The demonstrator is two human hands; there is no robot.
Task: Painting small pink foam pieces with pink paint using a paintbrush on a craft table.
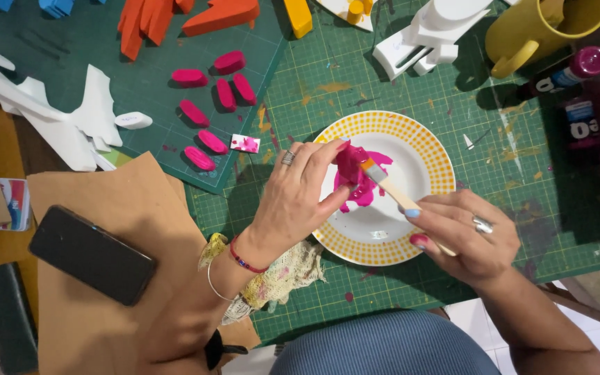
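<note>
Left hand is pinching a pink piece over the plate; right hand is gripping the brush, bristles touching it, handle angling toward the plate's lower-right rim.

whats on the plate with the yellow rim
A smear of pink paint lies on the plate. The left hand holds a small pink piece over it; the right hand brushes it with a paintbrush. Paint beneath them is hidden.

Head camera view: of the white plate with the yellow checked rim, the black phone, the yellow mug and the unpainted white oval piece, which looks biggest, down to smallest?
1. White plate with the yellow checked rim
2. Black phone and yellow mug: close, and the mug is cut off by the frame edge, so unranked
3. Unpainted white oval piece
</note>
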